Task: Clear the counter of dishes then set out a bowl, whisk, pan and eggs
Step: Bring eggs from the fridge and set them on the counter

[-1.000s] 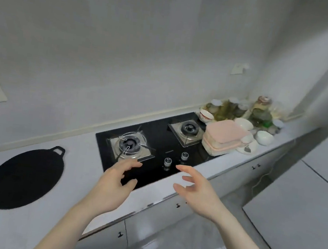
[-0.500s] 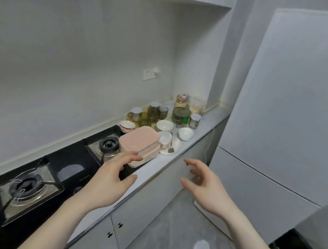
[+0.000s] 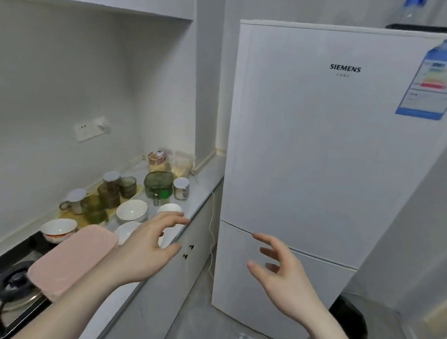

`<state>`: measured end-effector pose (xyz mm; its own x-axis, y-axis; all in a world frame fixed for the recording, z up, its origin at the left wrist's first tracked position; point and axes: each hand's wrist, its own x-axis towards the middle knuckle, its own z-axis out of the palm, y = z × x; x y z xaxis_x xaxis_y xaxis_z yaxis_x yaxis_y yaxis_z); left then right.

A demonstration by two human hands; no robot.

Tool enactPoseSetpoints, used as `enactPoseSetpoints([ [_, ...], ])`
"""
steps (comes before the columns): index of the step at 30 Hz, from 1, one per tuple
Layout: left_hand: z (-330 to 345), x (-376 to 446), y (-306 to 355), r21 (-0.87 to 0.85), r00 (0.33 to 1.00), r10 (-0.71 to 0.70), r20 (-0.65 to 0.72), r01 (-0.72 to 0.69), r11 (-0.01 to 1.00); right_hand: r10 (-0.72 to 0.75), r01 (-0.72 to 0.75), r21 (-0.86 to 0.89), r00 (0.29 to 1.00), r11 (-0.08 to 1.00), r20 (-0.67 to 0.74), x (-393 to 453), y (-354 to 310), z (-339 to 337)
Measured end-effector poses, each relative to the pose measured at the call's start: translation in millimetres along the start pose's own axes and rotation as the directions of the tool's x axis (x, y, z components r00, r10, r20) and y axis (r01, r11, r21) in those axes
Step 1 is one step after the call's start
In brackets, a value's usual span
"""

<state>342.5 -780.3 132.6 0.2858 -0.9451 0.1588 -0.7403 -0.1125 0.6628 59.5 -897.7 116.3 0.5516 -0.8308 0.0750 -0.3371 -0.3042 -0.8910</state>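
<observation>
**White fridge ahead, both hands free**

White enamel is filling most of what I am looking at: the tall white two-door fridge (image 3: 315,163) is standing right at the end of the pale grey worktop (image 3: 207,180), and I am judging that the eggs are inside it, though none are showing. My left hand (image 3: 146,252) is hovering above the worktop's front edge, fingers spread and loosely bent, holding nothing. My right hand (image 3: 280,276) is reaching in front of the fridge's lower door, also spread wide and holding nothing.

To do this well, I am thinking the right hand should find the door's edge near the seam between the two doors and pull steadily, while the left hand stays clear of the crockery.

The dishes are not cleared yet. A white ceramic bowl (image 3: 132,210) is sitting near the worktop's middle, another white bowl with a red-patterned rim (image 3: 58,230) is just beside the black glass gas hob (image 3: 13,284), and a pink lidded plastic box (image 3: 72,259) is lying between them and me. Glass jars (image 3: 158,184) are crowding the back corner. I am seeing no whisk or pan here. The floor is glossy grey tile (image 3: 227,323).
</observation>
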Motion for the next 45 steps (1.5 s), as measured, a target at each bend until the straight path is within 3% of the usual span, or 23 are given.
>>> enactPoseSetpoints([
  [5,14.2,93.7,-9.9,-0.036,0.997,0.059,0.044,-0.057,0.998,0.042,-0.044,-0.023,0.996,0.999,-0.083,56.0,6.3,-13.1],
  [15,20.6,283.2,-18.8,-0.147,0.99,0.05,0.133,-0.03,0.989,0.096,-0.108,-0.034,0.965,0.994,-0.246,145.1,8.3,-32.9],
  [21,30.4,365.2,-3.1,-0.239,0.999,-0.03,0.027,0.036,0.97,0.115,-0.124,-0.012,0.95,0.992,-0.29,175.9,18.3,-56.2],
  [35,66.2,432.3,12.4,-0.578,0.986,-0.162,-0.037,0.111,0.808,0.094,-0.088,0.033,0.954,0.996,-0.284,250.2,67.9,-116.7],
  [45,67.1,437.3,7.0,-0.598,0.985,-0.153,-0.085,0.072,0.799,0.107,-0.098,0.049,0.964,0.994,-0.244,249.2,67.0,-88.5],
])
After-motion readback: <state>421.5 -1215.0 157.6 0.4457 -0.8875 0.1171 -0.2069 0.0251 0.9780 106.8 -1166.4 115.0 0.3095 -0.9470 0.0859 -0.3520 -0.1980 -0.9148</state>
